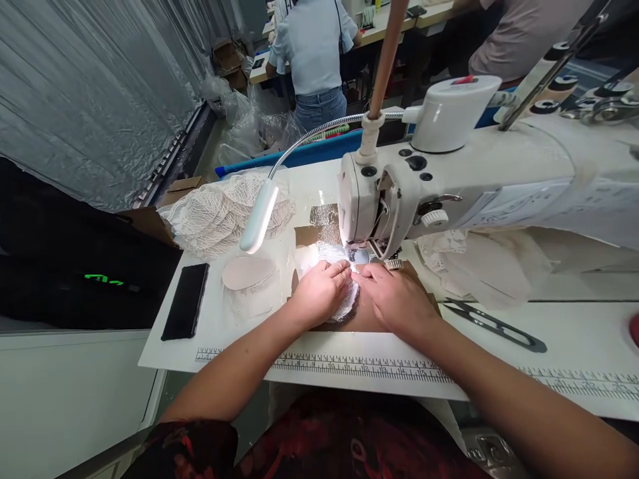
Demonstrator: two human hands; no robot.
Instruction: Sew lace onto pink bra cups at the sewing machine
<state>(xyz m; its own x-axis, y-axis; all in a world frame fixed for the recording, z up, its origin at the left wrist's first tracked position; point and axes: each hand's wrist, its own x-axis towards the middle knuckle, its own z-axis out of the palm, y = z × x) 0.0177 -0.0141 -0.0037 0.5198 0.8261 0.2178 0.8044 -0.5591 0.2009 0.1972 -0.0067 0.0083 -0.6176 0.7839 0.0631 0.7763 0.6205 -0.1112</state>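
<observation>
A white sewing machine [449, 179] stands on the white table [234, 346]. Under its needle lies a rounded white lace piece [319, 256] on a brown cardboard sheet [369, 319]. My left hand [322, 289] rests on the lace with fingers curled, pinching the fabric just left of the presser foot. My right hand [397, 296] lies beside it on the right, fingers pressed together on the lace edge near the needle.
A gooseneck lamp [259, 216] hangs over a lace pile [219, 213]. White oval pads [249, 276] and a black phone [186, 301] lie at left. Thread snips [499, 326] lie at right, near white fabric [479, 266]. Other people work at benches behind.
</observation>
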